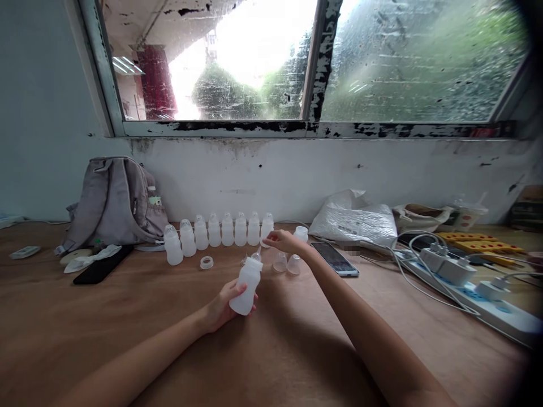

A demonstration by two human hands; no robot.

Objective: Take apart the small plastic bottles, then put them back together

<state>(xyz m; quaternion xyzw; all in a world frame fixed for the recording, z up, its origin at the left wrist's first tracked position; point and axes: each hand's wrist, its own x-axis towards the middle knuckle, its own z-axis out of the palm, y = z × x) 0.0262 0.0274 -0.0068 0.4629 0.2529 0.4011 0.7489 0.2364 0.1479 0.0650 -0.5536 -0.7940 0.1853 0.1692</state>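
My left hand [227, 305] is wrapped round a frosted white baby bottle [246, 288], tilted a little to the right above the table. Over its mouth is a clear bottle teat [257, 255], and the fingertips of my right hand [280, 241] pinch the top of it. Whether the teat touches the bottle's rim I cannot tell. A white screw ring [206, 262] lies on the table to the left. Two clear dome caps [280, 262] stand to the right. Behind my hands, several capped baby bottles [227, 230] stand upright in a row. A bottle without a dome [301, 233] is partly hidden by my right wrist.
On the wooden table [178, 350], a phone [335, 259] and a silvery plastic bag [356, 217] lie to the right, with a white power strip [475, 294] and cables beyond. A grey backpack [114, 203] and a black flat object [103, 265] sit at left.
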